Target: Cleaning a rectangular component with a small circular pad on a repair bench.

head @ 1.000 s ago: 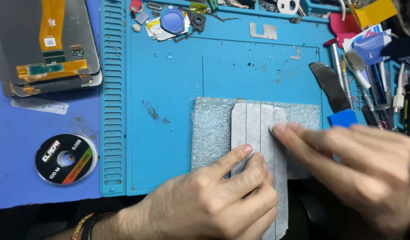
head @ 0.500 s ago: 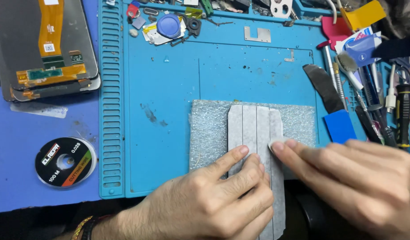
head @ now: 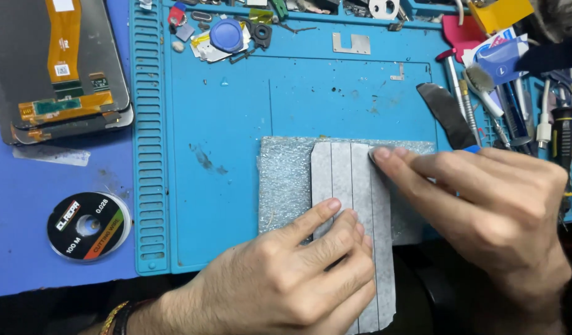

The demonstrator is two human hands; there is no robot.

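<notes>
The pale grey rectangular sheet with lengthwise stripes (head: 354, 205) lies on a silvery bubble-wrap pad (head: 286, 180) at the near edge of the blue silicone work mat (head: 236, 124) on the table; the sheet's lower end runs out of frame and part of it is hidden under both hands. Left hand (head: 286, 279): fingers (head: 326, 208) extended and lying flat on the lower half of the sheet, pressing it down, not closed around anything. Right hand (head: 503, 211): fingertips (head: 382, 155) touch the sheet's upper right corner; whether they pinch the edge or only press on it cannot be made out. The pad's right side is covered by the right hand. Left of the mat, a black spool of cutting wire (head: 87, 225) and a phone display panel with orange flex cable (head: 56, 62), its top cut off. The cluster of hand tools (head: 515, 93) at the right is too crowded to sort individually. Versus half a second ago: the right fingertips have moved from mid-length of the sheet's right edge up to its top corner; the left hand is unchanged.
</notes>
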